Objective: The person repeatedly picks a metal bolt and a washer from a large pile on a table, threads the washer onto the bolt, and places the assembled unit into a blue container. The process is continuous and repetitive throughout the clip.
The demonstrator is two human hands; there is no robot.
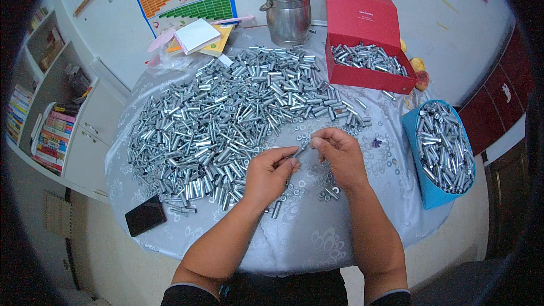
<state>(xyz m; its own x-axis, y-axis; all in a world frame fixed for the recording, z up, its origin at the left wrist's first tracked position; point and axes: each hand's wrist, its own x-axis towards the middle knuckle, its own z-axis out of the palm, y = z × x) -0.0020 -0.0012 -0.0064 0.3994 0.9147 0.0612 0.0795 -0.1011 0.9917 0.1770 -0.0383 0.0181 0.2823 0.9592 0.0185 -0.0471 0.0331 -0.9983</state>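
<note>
So the thing being worked on is a small metal sleeve (301, 149), pinched between both hands right in the middle of the worktop (317, 238), just on the near side of the big pile of sleeves (226, 119). Its long axis runs on a slant, low end toward the left hand (271, 174), high end toward the right hand (339, 156). Both hands are closed narrow on it, fingertips at either end, which looks to me like a way of steadying it while something gets fitted onto it, though it's too small to tell what exactly.

Just below the sleeve there's a scatter of washers (328, 190), right under the hands, probably so they're quick to grab. The pile sits left of and beyond the sleeve, within easy reach. Off to the right of the sleeve there's a blue container (425, 192) full of metal pieces, and beyond it to the right an open red box (368, 76) with more. Farther back from the sleeve stands a steel pot (288, 14), and way over to its lower left lies a black phone (145, 215).
</note>
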